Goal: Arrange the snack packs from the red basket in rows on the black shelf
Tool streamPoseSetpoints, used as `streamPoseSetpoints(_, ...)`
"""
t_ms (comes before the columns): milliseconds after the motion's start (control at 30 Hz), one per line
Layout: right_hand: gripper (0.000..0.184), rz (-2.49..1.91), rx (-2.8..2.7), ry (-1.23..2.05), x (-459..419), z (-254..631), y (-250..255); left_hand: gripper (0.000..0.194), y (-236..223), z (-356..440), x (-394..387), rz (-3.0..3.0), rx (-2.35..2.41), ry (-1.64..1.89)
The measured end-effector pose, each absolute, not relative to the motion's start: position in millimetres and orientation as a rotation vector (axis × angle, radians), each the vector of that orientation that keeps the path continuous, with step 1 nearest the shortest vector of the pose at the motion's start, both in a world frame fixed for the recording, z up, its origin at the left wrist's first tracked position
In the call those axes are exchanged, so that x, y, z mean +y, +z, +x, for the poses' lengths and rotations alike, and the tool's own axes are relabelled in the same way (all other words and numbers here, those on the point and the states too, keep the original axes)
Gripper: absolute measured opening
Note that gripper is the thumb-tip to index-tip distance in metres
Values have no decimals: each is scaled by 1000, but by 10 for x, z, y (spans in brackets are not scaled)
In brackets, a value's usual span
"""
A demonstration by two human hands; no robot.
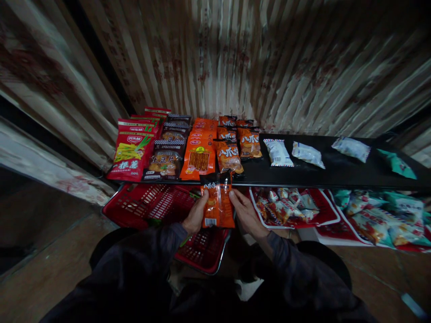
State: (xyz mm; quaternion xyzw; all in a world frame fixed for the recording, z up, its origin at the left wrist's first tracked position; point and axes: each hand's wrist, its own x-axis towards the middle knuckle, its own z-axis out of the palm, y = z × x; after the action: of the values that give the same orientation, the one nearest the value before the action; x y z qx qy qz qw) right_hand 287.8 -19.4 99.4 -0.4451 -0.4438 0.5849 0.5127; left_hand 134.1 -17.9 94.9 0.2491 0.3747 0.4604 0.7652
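An orange and black snack bag [218, 204] is held upright between my two hands, its back seam and barcode facing me. My left hand [197, 213] grips its left edge, and my right hand [247, 213] pinches its right edge. The bag is just in front of the edge of a black shelf [269, 177]. Matching orange bags [229, 157] stand behind it on the shelf. To their left are an orange pack of stick snacks [199, 154], dark brown potato chip bags [165, 159] and red bags [131, 152].
White snack bags [278, 152] and a green bag [397, 163] lie spaced along the right of the shelf. Beneath it sit a red basket [134, 211], a red tray [323, 217] of white bags, and more bags [387, 220]. Corrugated sheeting [218, 67] rises behind.
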Motion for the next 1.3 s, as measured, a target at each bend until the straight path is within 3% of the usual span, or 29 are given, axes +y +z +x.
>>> streamPoseSetpoints(367,41,-1054,-1048,1436,-228,2868,962,61,938,1336,-143,511,833,1040)
streamPoseSetpoints(667,50,-969,-1027,1660,-320,2828,971,66,942,1310,-124,553,862,1096)
streamPoseSetpoints(900,52,-932,-1023,1650,-326,2813,983,48,1032,1236,9,745,891,1279)
streamPoseSetpoints(1300,54,-991,-1028,1698,-365,2784,951,42,1187,1148,191,538,975,1375)
